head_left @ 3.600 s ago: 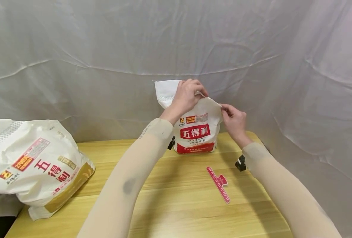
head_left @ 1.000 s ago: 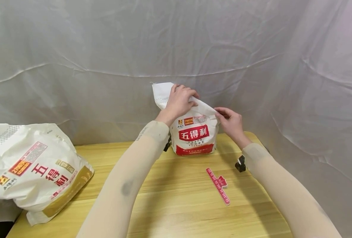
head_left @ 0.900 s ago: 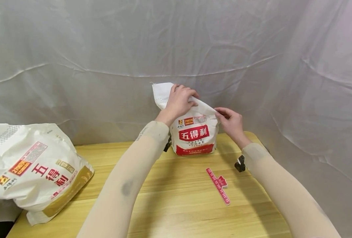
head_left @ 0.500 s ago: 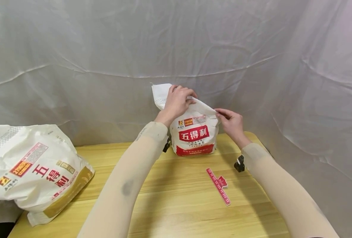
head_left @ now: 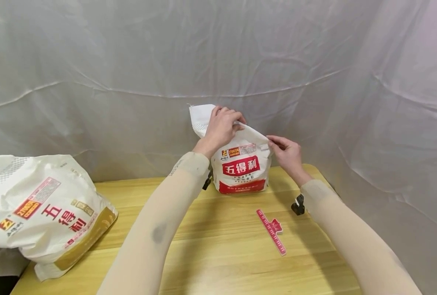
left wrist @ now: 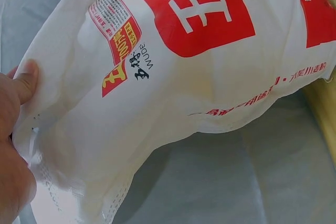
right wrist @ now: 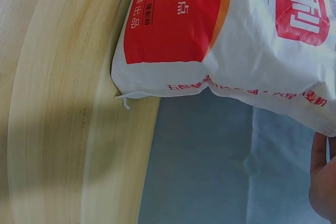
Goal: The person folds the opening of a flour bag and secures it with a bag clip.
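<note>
A white flour bag [head_left: 240,166] with red labels stands upright at the back of the wooden table. My left hand [head_left: 221,128] grips its top edge, the thumb on the near side, as the left wrist view shows at the bag [left wrist: 173,77]. The bag's perforated top end leans out to the left behind that hand. With thumb and fingers my right hand [head_left: 287,153] pinches the right end of the same edge. Between the hands the edge slopes down to the right. The right wrist view shows only part of the right hand [right wrist: 323,187], at the bag's side.
A second, larger flour bag [head_left: 56,213] with a gold base and a cut-out handle leans at the table's left end. A pink clip [head_left: 271,231] with a piano-key bar lies on the table [head_left: 218,254] in front. Grey cloth [head_left: 148,73] hangs behind and to the right.
Since the oldest frame, both hands have come down slightly with the bag's top edge, and the left has shifted a little left. Over the last second hardly anything has moved.
</note>
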A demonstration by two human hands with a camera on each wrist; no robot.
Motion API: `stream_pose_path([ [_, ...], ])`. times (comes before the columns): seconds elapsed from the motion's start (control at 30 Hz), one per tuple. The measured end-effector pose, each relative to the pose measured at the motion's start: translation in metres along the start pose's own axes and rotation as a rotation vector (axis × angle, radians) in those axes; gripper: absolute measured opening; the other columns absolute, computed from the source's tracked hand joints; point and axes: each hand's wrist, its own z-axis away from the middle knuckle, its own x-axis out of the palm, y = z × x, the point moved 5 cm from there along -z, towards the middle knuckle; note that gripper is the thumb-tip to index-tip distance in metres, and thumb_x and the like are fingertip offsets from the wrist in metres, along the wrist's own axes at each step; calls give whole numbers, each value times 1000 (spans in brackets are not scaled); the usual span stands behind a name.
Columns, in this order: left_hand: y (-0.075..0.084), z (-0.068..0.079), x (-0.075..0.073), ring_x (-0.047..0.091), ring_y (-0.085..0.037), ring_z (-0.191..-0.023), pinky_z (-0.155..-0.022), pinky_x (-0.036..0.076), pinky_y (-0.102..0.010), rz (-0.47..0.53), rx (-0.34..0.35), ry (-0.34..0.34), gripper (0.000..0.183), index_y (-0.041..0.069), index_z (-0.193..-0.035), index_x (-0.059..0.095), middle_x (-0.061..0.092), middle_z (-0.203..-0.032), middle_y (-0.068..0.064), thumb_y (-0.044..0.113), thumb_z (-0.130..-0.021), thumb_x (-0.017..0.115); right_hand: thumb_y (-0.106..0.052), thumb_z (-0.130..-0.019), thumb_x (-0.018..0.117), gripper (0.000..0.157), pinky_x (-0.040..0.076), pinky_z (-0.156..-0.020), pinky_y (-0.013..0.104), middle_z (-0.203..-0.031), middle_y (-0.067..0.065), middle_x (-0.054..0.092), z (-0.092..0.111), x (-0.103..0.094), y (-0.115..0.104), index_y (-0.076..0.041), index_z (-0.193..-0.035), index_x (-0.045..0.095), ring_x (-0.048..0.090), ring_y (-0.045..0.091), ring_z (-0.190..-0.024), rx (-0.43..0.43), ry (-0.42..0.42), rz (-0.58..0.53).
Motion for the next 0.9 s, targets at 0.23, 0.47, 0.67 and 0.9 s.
stream_pose_path([
  [0.23,1,-3,1,58,-19,-118,-122,22,-44,-3,-3,-8,12,21,-109,76,75,-113,6,27,-100,71,-17,-101,71,30,52,-86,11,-129,16,71,4,-5,-6,-5,-128,74,68,23,-108,-19,-44,-18],
  [0.47,2,-3,4,59,-19,-117,-121,24,-43,-5,-3,-3,12,22,-110,76,75,-113,6,27,-100,71,-4,-99,70,30,52,-88,11,-132,25,67,21,-19,-34,6,-128,70,68,29,-112,-42,-32,-54],
  [0.67,3,-2,5,59,-19,-117,-121,24,-43,0,-3,-6,12,21,-109,76,75,-112,6,27,-100,71,1,-98,69,32,53,-91,14,-135,26,64,37,-29,-43,8,-129,67,69,21,-113,-30,-42,-62],
  [0.9,2,-2,4,59,-20,-115,-120,25,-44,5,-4,2,12,21,-109,76,75,-111,5,27,-100,71,-16,-100,72,34,50,-95,12,-140,12,66,51,-33,-23,-8,-133,71,62,-5,-112,-25,-75,-18],
])
